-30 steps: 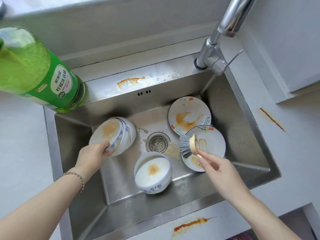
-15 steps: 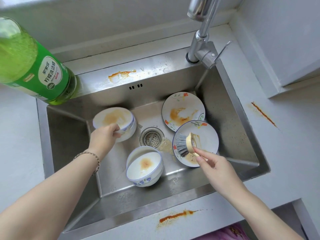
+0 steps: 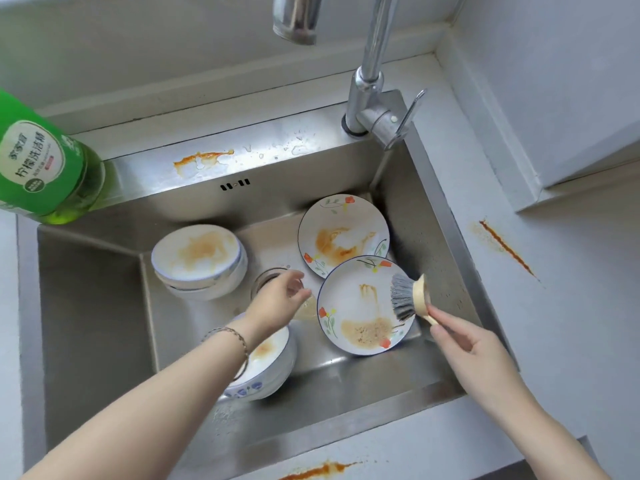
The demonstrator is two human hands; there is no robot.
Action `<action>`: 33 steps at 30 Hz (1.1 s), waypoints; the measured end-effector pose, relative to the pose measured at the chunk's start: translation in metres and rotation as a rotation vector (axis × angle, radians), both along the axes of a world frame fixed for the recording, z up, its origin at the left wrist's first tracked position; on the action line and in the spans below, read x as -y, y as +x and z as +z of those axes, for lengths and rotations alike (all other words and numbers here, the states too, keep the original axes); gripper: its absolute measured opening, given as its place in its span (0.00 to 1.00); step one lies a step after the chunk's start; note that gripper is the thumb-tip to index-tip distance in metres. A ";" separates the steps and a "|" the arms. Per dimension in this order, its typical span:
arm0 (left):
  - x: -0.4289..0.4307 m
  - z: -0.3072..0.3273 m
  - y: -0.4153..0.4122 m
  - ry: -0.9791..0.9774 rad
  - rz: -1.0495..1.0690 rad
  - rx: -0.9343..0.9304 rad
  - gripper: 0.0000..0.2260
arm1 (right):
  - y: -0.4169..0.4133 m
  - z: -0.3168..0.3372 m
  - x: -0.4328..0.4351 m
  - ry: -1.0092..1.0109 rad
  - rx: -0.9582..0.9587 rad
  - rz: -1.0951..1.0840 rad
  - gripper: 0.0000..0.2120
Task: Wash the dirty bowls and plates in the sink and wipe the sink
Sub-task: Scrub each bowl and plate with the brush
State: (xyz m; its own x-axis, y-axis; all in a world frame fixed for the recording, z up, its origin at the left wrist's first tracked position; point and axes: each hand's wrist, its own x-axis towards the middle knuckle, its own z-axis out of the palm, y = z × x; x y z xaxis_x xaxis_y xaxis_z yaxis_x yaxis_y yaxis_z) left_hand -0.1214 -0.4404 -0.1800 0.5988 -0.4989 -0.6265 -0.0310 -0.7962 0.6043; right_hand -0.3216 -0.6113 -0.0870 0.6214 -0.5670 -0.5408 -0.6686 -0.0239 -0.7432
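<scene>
Several stained dishes lie in the steel sink. A dirty bowl rests at the left and a second bowl sits partly under my left forearm. Two flowered plates lie at the right: the far plate and the near plate, both smeared orange-brown. My left hand hovers over the drain, fingers apart, next to the near plate's left rim, holding nothing. My right hand grips the wooden handle of a grey-bristled dish brush, whose bristles rest on the near plate's right side.
A green dish-soap bottle stands at the sink's back left corner. The chrome faucet rises at the back right, its spout overhead. Orange sauce stains mark the back ledge, the right counter and the front counter.
My left hand let go of the left bowl, which now sits flat, and moved right over the drain toward the near plate. The brush stayed at that plate's right side.
</scene>
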 end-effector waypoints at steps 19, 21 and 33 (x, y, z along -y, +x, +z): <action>0.002 0.017 -0.028 -0.125 0.408 -0.307 0.14 | -0.017 0.026 0.054 -0.030 -0.025 0.111 0.18; -0.014 0.048 -0.038 -0.220 0.568 -0.379 0.15 | -0.016 0.046 0.052 -0.027 -0.014 0.153 0.18; -0.061 0.176 -0.099 -0.691 0.999 -0.543 0.29 | 0.063 0.139 0.008 -0.476 0.077 0.763 0.17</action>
State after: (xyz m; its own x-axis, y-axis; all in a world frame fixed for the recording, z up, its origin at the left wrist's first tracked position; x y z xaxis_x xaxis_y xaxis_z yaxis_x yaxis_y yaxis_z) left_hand -0.2203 -0.3792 -0.0040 0.6474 -0.3048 -0.6985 0.7556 0.1375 0.6404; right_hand -0.2591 -0.6191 0.0520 0.9453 -0.1388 -0.2953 -0.2935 -0.7572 -0.5835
